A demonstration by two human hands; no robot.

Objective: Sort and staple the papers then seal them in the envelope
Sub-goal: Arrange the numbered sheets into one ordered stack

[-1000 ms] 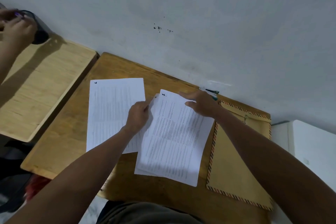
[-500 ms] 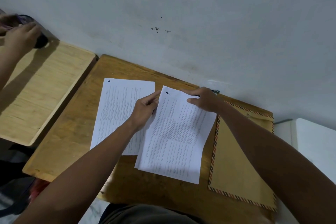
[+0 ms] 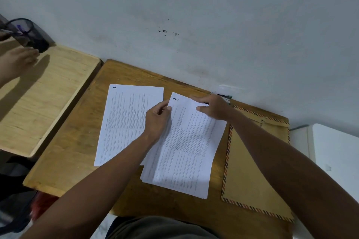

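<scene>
A small stack of printed papers [image 3: 186, 147] lies in the middle of the wooden desk [image 3: 77, 141]. Its top sheet bears a handwritten number at the upper left corner. My left hand [image 3: 158, 120] pinches the stack's upper left edge. My right hand [image 3: 212, 107] lies flat on the stack's top edge. A single printed sheet [image 3: 124, 122] lies flat to the left, partly under the stack and my left forearm. A brown envelope [image 3: 250, 169] with a striped border lies to the right, partly under my right forearm.
A green pen [image 3: 225, 96] lies by the wall behind my right hand. A second, lighter desk [image 3: 44, 95] stands at the left, where another person's hand [image 3: 17, 60] rests near a black mesh pen cup [image 3: 31, 34]. A white surface [image 3: 336, 151] sits at far right.
The loose sheets under the top page have been drawn together into a tidier stack. My left hand moved up to the stack's top left edge. The other person's hand dropped away from the pen cup.
</scene>
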